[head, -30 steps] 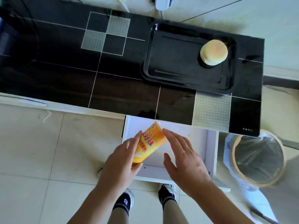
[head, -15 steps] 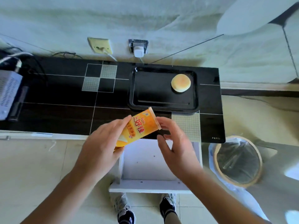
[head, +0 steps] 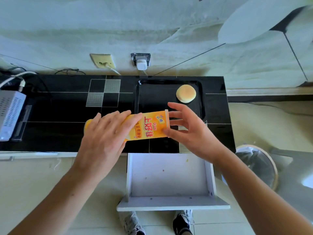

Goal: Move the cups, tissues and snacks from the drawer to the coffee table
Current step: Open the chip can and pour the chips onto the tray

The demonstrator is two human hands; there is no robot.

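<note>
Head view: black glossy table (head: 55, 133) stands against a pale wall, tiled floor below. On it a black tray (head: 157, 99) holds a round bun (head: 186, 93); a grey box (head: 10, 114) with cables sits at the left end. A white drawer (head: 169, 175) hangs open under the table's front edge, a lined bin (head: 259, 165) to its right. Left hand (head: 103, 139) lies over an orange snack pack (head: 149, 126), fingers curled round it; right hand (head: 191, 131) pinches its right end. The pack is held lying sideways above the table.
</note>
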